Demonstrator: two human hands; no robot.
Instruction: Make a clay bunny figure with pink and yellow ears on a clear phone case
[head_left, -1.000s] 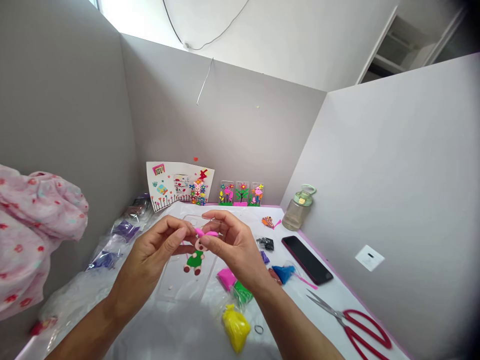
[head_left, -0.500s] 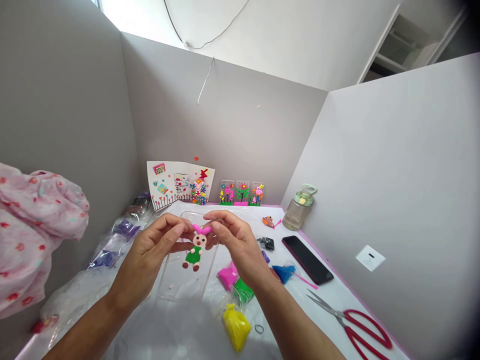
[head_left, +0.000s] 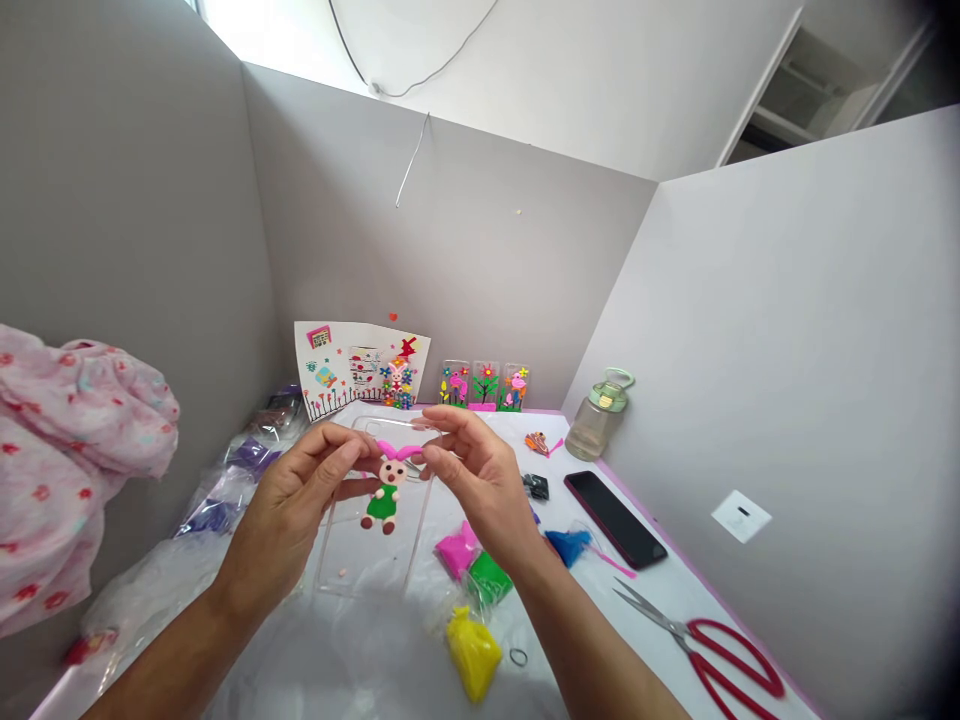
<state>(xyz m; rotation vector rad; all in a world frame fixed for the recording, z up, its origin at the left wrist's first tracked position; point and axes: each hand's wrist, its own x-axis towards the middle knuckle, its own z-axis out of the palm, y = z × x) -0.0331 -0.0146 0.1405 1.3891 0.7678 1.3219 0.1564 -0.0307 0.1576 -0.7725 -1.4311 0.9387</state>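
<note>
A clear phone case (head_left: 367, 565) is held up between my two hands. On it is a clay rabbit (head_left: 385, 503) with a pale head, brown snout, green body, brown feet and pink ears. My left hand (head_left: 307, 490) grips the case's left side, thumb and forefinger close to the left ear. On the other side my right hand (head_left: 480, 480) has its thumb at the tip of the right ear and its fingers around the case's upper right edge. Some fingers are hidden behind the case. A tiny pale crumb sits low on the case.
Bags of pink clay (head_left: 457, 548), green clay (head_left: 489, 578), yellow clay (head_left: 473, 652) and blue clay (head_left: 568, 547) lie beside my right arm. Further right are a phone (head_left: 615, 518), scissors (head_left: 690, 635) and a water bottle (head_left: 598, 415). Decorated cases (head_left: 484, 386) lean at the back.
The rabbit's ears have spread wider, their tips further apart. The case has shifted slightly up and left, and my hands have moved a little apart.
</note>
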